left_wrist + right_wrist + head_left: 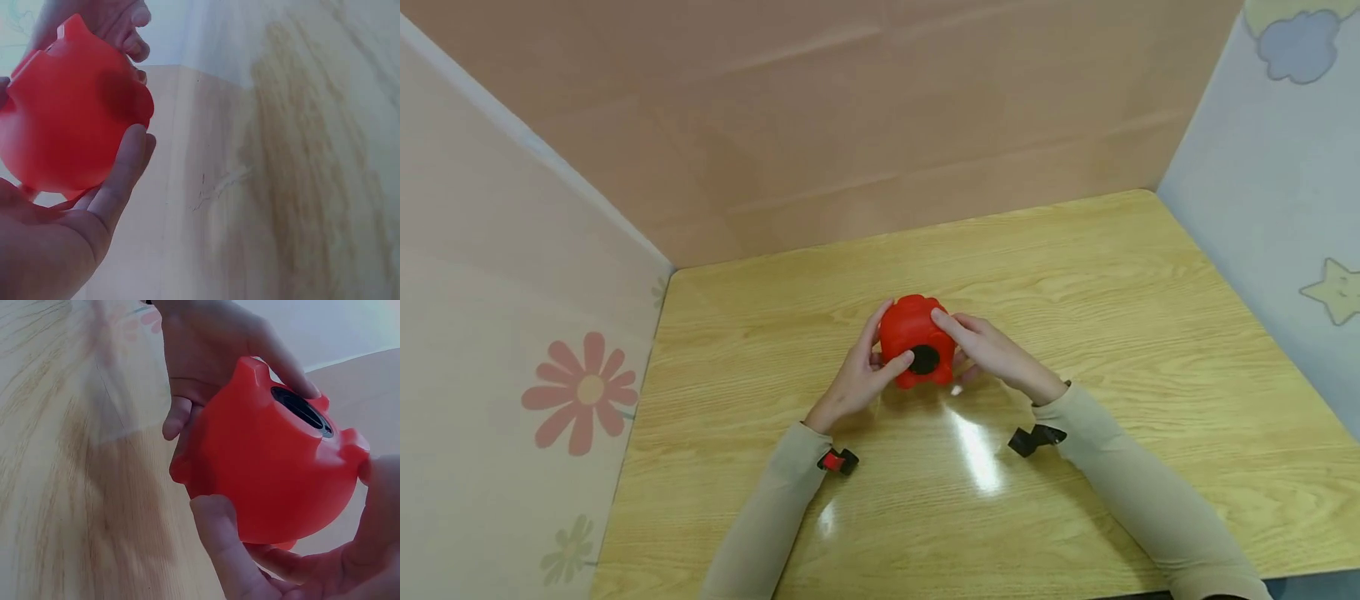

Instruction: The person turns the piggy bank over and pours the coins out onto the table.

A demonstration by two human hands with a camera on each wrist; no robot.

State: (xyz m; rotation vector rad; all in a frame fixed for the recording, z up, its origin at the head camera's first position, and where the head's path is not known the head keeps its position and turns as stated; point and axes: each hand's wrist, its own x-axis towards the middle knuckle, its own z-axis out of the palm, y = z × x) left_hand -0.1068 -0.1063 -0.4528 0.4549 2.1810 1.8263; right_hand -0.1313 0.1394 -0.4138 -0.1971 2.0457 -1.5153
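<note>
A round red piggy bank [910,323] with stubby feet is held between both hands above the wooden table. Its black round stopper [928,360] faces the person, and shows as a dark oval in the right wrist view. The left hand [859,379] grips the left side, its thumb at the stopper's edge. From the right, the right hand [992,350] holds the piggy bank with its thumb on the upper side and fingers partly hidden behind. In the left wrist view, left fingers [128,162] curve round the red body [75,119].
The light wooden table [1150,333] stretches around the hands, with bright glare in front of them. A pinkish wall [880,125] stands behind it. Pale walls with a flower [583,392] and a star [1337,290] flank the sides.
</note>
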